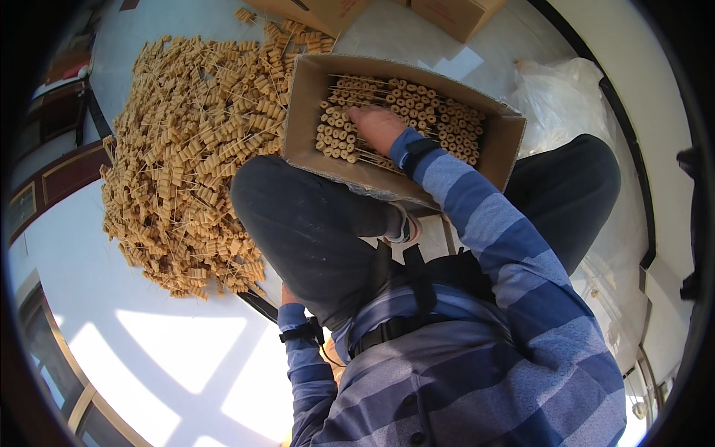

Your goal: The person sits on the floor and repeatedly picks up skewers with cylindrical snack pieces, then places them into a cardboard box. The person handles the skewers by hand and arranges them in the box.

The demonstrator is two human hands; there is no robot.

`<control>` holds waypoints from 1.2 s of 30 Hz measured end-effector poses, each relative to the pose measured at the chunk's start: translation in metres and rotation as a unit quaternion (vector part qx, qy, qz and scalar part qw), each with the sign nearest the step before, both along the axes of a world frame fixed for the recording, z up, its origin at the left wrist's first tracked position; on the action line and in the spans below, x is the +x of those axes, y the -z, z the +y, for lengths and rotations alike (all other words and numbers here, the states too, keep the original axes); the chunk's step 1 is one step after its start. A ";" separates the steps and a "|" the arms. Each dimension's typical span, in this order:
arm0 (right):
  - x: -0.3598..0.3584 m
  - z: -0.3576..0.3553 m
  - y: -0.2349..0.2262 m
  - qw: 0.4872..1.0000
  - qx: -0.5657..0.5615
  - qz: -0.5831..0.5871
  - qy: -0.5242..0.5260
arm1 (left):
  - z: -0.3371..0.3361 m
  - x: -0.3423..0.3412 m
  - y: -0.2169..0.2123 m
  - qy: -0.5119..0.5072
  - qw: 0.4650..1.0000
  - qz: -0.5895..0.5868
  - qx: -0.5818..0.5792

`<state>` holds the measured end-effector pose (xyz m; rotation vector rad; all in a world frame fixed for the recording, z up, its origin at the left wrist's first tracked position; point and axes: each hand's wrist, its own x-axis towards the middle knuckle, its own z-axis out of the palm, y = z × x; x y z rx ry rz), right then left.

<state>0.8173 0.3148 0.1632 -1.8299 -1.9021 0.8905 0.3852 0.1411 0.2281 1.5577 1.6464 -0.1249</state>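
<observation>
My right hand [376,127] reaches into an open cardboard box [302,112] that rests on my lap. It lies palm down on rows of thin wooden skewers threaded with tan ring-shaped pieces [439,119], and its fingertips touch the pieces at the left side of the box. Nothing shows in its grasp. My left hand [287,296] is low beside my left knee, almost wholly hidden behind the dark trouser leg. A black band sits on its wrist. A big heap of the same tan skewered pieces [194,149] lies on the pale floor to my left.
Two more cardboard boxes [454,15] stand at the far edge. A crumpled clear plastic sheet [558,89] lies to the right of my knee. A dark wooden frame [52,171] runs along the left, and sunlight patches fall on the floor [171,350].
</observation>
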 end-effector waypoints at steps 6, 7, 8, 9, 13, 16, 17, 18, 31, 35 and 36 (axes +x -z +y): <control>-0.004 0.000 0.003 1.000 0.001 0.005 0.003 | -0.006 -0.002 0.009 -0.017 1.000 -0.019 -0.005; -0.003 0.001 0.003 1.000 -0.009 -0.008 -0.007 | -0.006 -0.001 0.011 -0.022 0.999 -0.025 -0.005; -0.002 0.003 0.003 0.999 -0.028 -0.020 -0.022 | -0.007 0.001 0.013 -0.027 0.999 -0.033 -0.004; -0.002 0.004 0.002 0.998 -0.045 -0.035 -0.038 | -0.008 0.002 0.016 -0.033 0.999 -0.043 -0.003; 0.007 0.005 -0.003 0.998 -0.033 -0.019 -0.053 | -0.016 0.003 0.027 -0.102 0.993 -0.054 -0.014; 0.012 0.006 -0.003 0.998 -0.031 0.011 -0.056 | -0.032 -0.003 0.044 -0.232 0.968 -0.064 -0.073; 0.012 0.008 -0.003 0.997 -0.052 -0.011 -0.061 | -0.036 -0.008 0.052 -0.251 0.962 -0.062 -0.082; 0.012 0.009 -0.004 0.996 -0.064 -0.031 -0.062 | -0.043 -0.015 0.059 -0.262 0.960 -0.050 -0.085; 0.018 -0.030 -0.112 0.994 -0.088 -0.060 -0.021 | -0.096 -0.167 0.275 -0.578 0.788 -0.188 -0.101; 0.025 -0.043 -0.135 0.985 -0.111 -0.134 -0.018 | -0.096 -0.165 0.320 -0.669 0.740 0.007 -0.064; 0.026 -0.045 -0.137 0.979 -0.129 -0.160 -0.010 | -0.095 -0.164 0.327 -0.635 0.769 0.064 -0.048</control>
